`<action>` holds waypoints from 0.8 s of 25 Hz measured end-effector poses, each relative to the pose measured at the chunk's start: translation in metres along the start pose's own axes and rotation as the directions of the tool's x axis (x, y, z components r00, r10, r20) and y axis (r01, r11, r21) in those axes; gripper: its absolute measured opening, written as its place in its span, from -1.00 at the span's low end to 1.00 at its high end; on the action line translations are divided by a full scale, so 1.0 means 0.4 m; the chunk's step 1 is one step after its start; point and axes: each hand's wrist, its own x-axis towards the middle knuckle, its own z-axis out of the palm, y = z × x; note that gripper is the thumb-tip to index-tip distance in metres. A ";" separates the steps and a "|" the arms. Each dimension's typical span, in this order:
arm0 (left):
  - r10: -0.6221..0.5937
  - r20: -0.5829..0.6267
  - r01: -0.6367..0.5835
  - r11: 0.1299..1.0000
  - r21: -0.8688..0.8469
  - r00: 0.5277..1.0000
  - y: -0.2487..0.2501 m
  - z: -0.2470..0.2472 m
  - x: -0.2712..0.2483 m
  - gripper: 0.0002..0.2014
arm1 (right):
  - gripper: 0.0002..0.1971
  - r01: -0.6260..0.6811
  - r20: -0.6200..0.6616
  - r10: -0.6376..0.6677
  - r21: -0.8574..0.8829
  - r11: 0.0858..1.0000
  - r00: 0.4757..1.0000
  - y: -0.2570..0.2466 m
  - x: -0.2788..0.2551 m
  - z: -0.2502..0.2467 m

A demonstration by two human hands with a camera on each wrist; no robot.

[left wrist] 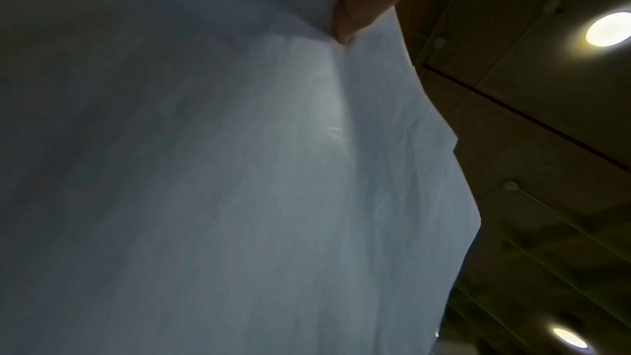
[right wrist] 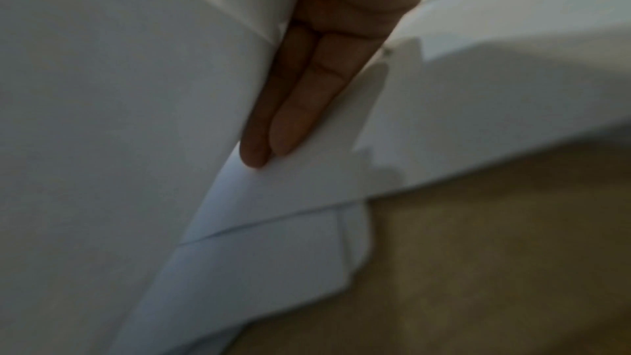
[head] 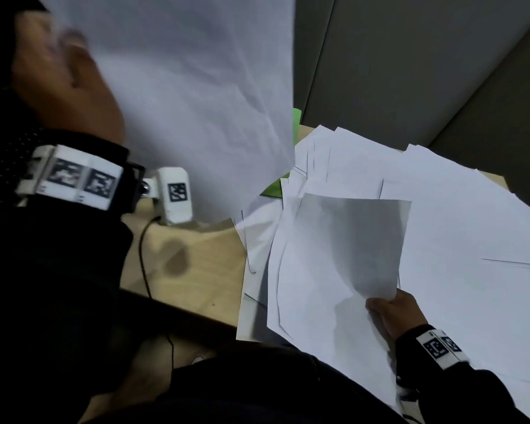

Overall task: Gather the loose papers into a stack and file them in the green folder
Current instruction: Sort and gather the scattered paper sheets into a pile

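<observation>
Left hand (head: 65,84): fingers (left wrist: 345,23) pinch the edge of a raised sheet (head: 196,96), held high at the near left. Right hand (head: 395,313): fingers (right wrist: 297,107) lie straight under the near corner of a second sheet (head: 349,249), thumb on top, lifting it off the pile.

The loose papers (head: 456,215) lie fanned and overlapping across the right of the table (head: 196,270), not yet squared. The green folder (head: 274,188) lies beneath them at the far left of the pile.

Risks, as judged: each grip is light and at one edge only, so either sheet may slip or crease; dragging may scatter the pile off the near edge.

The folder is mostly hidden; the left hand is blurred; the sheet count cannot be told.
</observation>
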 end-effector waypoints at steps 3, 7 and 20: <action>0.217 0.107 -0.194 0.962 -0.193 0.970 -0.024 0.054 -0.036 -0.68 | -0.83 -0.006 0.041 0.003 0.078 0.997 0.999 -0.018 0.000 0.032; 0.491 0.424 -0.317 0.852 -0.416 0.761 -0.032 0.073 -0.224 -0.89 | -0.94 -0.108 0.097 0.089 0.223 0.969 0.991 -0.015 0.017 0.049; 0.593 0.763 -0.495 0.597 -0.631 -0.256 -0.276 -0.043 -0.518 -0.82 | -0.76 -0.117 0.119 0.083 0.321 0.940 0.989 -0.060 0.044 -0.027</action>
